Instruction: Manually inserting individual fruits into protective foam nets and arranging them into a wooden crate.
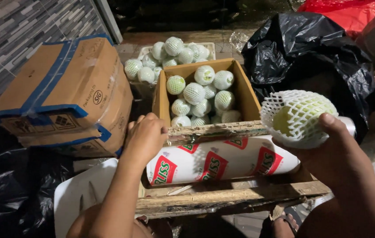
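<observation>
Left hand at box edge

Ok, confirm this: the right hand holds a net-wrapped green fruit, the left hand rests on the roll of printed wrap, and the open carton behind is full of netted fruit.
One thing is wrong. The left hand rests on the front edge of the open carton, not on the roll of printed wrap, which lies just below that edge. The head view shows it. The rest stands: the right hand holds a net-wrapped green fruit, and the carton is full of netted fruit.

Taped brown carton left; open fruit carton centre; red-labelled white roll.
</observation>
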